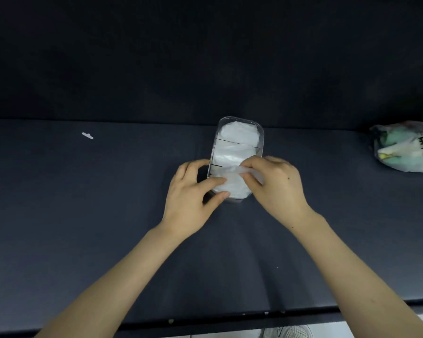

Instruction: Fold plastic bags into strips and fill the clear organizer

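Head view, looking down on a dark worktop. The clear organizer sits mid-worktop, and its two far compartments are already stuffed with white folded bags. The last folded bag is going into the near compartment, and it's still bulging above the rim.

The left hand is curled round the organizer's near-left corner, bracing it, with the thumb at the near end and a fingertip on the plastic. The right hand is pinching the top edge of the bag, I'd guess to tuck it down.

What could go wrong from here, as far as I can judge:
- Thin plastic springs back. Let go too early and the fold could puff open and ride up out of the slot.
- The organizer looks light. If the bracing hand slackens while the other pushes, it could skid or tip on the worktop.
- Pushing too hard near the divider could drag the middle bag up, or spill this one over into its compartment.

A printed bag lies well off to the right and a small white scrap far left.
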`<state>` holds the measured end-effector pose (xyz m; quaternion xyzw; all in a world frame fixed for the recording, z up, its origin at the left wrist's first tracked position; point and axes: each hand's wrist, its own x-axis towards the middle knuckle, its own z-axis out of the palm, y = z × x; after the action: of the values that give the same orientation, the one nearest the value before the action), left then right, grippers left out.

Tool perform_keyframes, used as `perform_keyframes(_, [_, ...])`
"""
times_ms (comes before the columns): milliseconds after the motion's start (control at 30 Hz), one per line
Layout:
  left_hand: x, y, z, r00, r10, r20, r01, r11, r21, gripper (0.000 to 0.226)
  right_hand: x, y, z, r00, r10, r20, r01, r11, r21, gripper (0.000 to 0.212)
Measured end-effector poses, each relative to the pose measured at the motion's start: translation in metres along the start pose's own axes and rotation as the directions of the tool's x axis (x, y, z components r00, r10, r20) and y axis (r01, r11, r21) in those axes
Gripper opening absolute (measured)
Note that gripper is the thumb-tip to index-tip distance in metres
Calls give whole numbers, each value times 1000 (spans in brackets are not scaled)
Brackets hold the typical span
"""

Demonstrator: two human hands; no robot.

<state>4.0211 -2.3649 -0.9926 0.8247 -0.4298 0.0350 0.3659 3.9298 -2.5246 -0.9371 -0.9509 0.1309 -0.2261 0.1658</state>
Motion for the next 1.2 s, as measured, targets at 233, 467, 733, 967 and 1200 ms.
perform_keyframes(233, [-8, -2, 3, 997, -51, -52, 49, 998, -50, 34, 21, -7, 19, 995, -62, 73, 70, 991, -117, 14])
perform_keyframes(467, [-7, 1, 2, 989, -132, -68, 123, 985, -120, 41, 22, -4, 23, 988, -44, 146, 73, 977, -200, 21])
perform_keyframes(733, [-4, 2, -2, 988, -138, -72, 127, 983, -135, 50, 24, -9, 14, 949, 7, 317, 39, 990, -138, 20])
perform_keyframes(967, [0, -3, -1, 999, 5, -50, -7, 999, -36, 52, 16, -4, 19, 974, 11, 224, -8, 1000, -13, 12])
perform_keyframes(1200, [0, -6, -2, 997, 61, -56, -60, 998, 12, 42, 11, 0, 14, 973, 34, 228, -57, 994, 96, 23])
